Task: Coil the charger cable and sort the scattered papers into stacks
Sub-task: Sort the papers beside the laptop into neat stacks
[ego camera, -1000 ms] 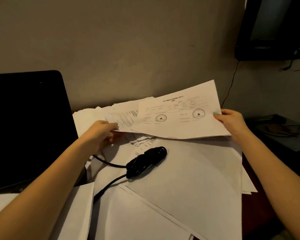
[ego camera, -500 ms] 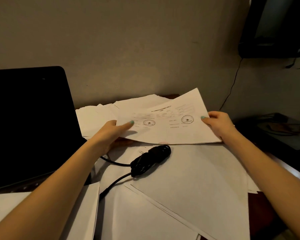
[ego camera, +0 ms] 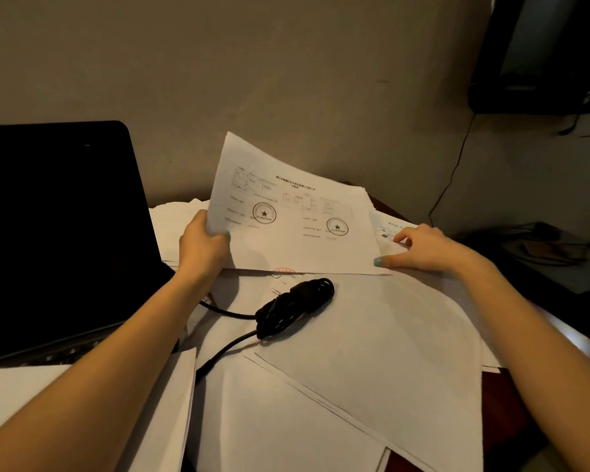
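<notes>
Charger cable [ego camera: 295, 303] lies mid-desk, part bundled into a black coil, with two loose strands trailing left and down-left over the papers. It rests on loose white sheets [ego camera: 372, 352] that cover most of the desk, overlapping at odd angles. Nobody is touching the cable.

Just behind the coil, a printed sheet [ego camera: 286, 219] with a table and two round star stamps is held up. Its left side is lifted and curled upward; its right part lies lower, over more papers. A red stamp shows at its near edge.

Left hand [ego camera: 203, 243] is closed on the left edge of the printed sheet, thumb on top, fingers hidden underneath. Right hand [ego camera: 419, 248] is at the sheet's right edge, thumb pressed flat on the near corner, fingers curled onto another printed page [ego camera: 389, 229] lying just beside. Whether it pinches the sheet or only presses it, cannot tell.

More white papers [ego camera: 171, 223] pile up at the back, behind the left hand. A separate sheet [ego camera: 171, 403] lies at lower left, under the left forearm.

Open laptop [ego camera: 58, 226] stands on the left, screen dark, keyboard edge partly seen. Dark wood desk [ego camera: 511, 403] shows at the right edge. Plain wall [ego camera: 252, 80] behind. Dark monitor [ego camera: 542, 56] upper right, thin wire [ego camera: 453, 172] hanging down the wall below it.
</notes>
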The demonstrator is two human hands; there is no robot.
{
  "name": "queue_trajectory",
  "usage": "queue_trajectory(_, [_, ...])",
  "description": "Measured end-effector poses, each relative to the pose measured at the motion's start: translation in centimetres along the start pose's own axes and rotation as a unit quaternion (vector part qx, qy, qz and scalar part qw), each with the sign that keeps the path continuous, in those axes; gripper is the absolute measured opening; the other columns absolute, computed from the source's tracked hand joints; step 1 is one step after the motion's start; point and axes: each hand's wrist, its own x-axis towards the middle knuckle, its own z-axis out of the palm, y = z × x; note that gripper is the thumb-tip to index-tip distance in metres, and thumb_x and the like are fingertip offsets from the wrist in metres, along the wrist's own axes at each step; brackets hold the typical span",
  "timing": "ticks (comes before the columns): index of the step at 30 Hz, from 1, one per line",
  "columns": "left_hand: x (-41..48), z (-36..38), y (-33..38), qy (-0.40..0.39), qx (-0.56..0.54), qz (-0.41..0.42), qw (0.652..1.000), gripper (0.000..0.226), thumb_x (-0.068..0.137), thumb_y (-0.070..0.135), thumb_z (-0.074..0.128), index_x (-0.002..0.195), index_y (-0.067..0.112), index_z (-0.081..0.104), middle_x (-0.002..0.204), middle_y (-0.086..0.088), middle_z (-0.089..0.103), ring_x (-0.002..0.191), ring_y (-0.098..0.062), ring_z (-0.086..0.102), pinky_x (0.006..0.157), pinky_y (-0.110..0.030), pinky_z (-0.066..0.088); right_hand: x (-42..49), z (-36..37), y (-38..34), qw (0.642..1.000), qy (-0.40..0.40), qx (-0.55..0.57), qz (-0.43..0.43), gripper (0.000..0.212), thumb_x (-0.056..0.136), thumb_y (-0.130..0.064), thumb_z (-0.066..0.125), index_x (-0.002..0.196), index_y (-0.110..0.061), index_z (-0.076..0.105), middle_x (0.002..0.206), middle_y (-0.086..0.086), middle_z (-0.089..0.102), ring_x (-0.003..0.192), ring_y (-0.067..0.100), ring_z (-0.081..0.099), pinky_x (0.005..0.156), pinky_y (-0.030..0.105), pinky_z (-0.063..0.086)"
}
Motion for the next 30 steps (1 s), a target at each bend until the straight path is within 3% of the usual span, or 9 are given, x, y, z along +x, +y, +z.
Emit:
queue_trajectory(5, [-0.2, 0.3, 0.0, 0.019, -0.038, 0.010, 0.999, 0.025, 0.092, 0.000, 0.049, 0.109, 0.018, 0.052, 0.102, -0.001, 0.054, 0.093, -0.023, 0.047, 0.076, -0.032, 0.041, 0.1, -0.5, 0.2, 0.996, -0.017, 0.084, -0.005, 0.052, 0.072, -0.057, 0.074, 0.096, -0.015, 0.055, 0.100, 0.001, 0.060, 0.086, 0.016, 0.054, 0.074, 0.033, 0.045])
queue_trajectory(7, [-0.3, 0.4, 0.1, 0.043, -0.035, 0.023, 0.998, 0.024, 0.092, -0.001, 0.048, 0.106, 0.019, 0.051, 0.101, -0.003, 0.055, 0.091, -0.024, 0.048, 0.077, -0.033, 0.044, 0.1, -0.7, 0.9, 0.993, -0.026, 0.112, -0.009, 0.044, 0.073, -0.050, 0.077, 0.091, -0.015, 0.058, 0.095, 0.001, 0.060, 0.084, 0.015, 0.055, 0.075, 0.033, 0.047])
queue_trajectory(10, [-0.3, 0.2, 0.3, 0.083, -0.026, 0.028, 0.996, 0.032, 0.093, -0.002, 0.047, 0.121, 0.011, 0.053, 0.107, -0.004, 0.054, 0.096, -0.022, 0.049, 0.078, -0.032, 0.043, 0.0, -1.0, 2.2, 0.983, -0.023, 0.180, -0.014, 0.030, 0.076, -0.032, 0.079, 0.089, -0.014, 0.061, 0.094, 0.001, 0.060, 0.083, 0.014, 0.054, 0.073, 0.030, 0.045])
queue_trajectory(13, [0.0, 0.1, -0.1, 0.087, -0.035, 0.000, 0.996, 0.035, 0.091, -0.003, 0.047, 0.124, 0.009, 0.052, 0.111, -0.006, 0.054, 0.098, -0.024, 0.049, 0.079, -0.033, 0.043, -0.2, -1.2, 2.8, 0.972, 0.006, 0.232, -0.027, 0.020, 0.079, -0.019, 0.077, 0.081, -0.009, 0.060, 0.088, 0.001, 0.061, 0.085, 0.016, 0.055, 0.067, 0.026, 0.044])
queue_trajectory(15, [0.2, 0.2, -0.3, 0.074, -0.039, -0.011, 0.996, 0.035, 0.091, -0.002, 0.049, 0.124, 0.010, 0.051, 0.116, -0.009, 0.055, 0.099, -0.024, 0.048, 0.080, -0.034, 0.042, -0.2, -1.4, 3.0, 0.965, -0.003, 0.263, -0.026, 0.018, 0.080, -0.021, 0.076, 0.089, -0.010, 0.064, 0.093, -0.001, 0.062, 0.091, 0.016, 0.058, 0.070, 0.025, 0.046])
queue_trajectory(18, [0.2, 0.3, -0.4, 0.068, -0.049, -0.014, 0.996, 0.035, 0.093, -0.001, 0.050, 0.125, 0.012, 0.050, 0.123, -0.011, 0.055, 0.101, -0.023, 0.046, 0.084, -0.034, 0.042, -0.2, -1.2, 2.8, 0.972, -0.043, 0.229, -0.027, 0.042, 0.078, -0.038, 0.076, 0.113, -0.017, 0.063, 0.111, -0.004, 0.057, 0.098, 0.013, 0.057, 0.079, 0.026, 0.044])
queue_trajectory(20, [0.1, 0.3, -0.4, 0.067, -0.055, -0.016, 0.996, 0.035, 0.093, 0.000, 0.050, 0.127, 0.012, 0.049, 0.124, -0.011, 0.054, 0.102, -0.023, 0.045, 0.085, -0.033, 0.041, -0.2, -1.2, 2.6, 0.980, -0.050, 0.188, -0.031, 0.050, 0.075, -0.043, 0.077, 0.116, -0.019, 0.063, 0.115, -0.003, 0.055, 0.102, 0.013, 0.054, 0.082, 0.026, 0.044])
queue_trajectory(24, [0.0, 0.3, -0.4, 0.061, -0.051, -0.013, 0.997, 0.037, 0.094, 0.001, 0.050, 0.129, 0.012, 0.048, 0.125, -0.010, 0.053, 0.102, -0.022, 0.045, 0.084, -0.033, 0.041, -0.5, -1.4, 2.5, 0.984, -0.061, 0.168, -0.020, 0.044, 0.073, -0.041, 0.080, 0.108, -0.020, 0.063, 0.108, -0.002, 0.059, 0.097, 0.016, 0.057, 0.084, 0.030, 0.047])
queue_trajectory(30, [0.0, 0.3, -0.2, 0.058, -0.077, -0.013, 0.995, 0.036, 0.094, 0.001, 0.051, 0.129, 0.010, 0.047, 0.126, -0.009, 0.052, 0.107, -0.023, 0.045, 0.086, -0.035, 0.045, -1.0, -1.7, 2.4, 0.968, -0.024, 0.239, -0.067, 0.018, 0.079, -0.024, 0.077, 0.087, -0.014, 0.064, 0.089, 0.002, 0.065, 0.080, 0.016, 0.058, 0.071, 0.028, 0.045])
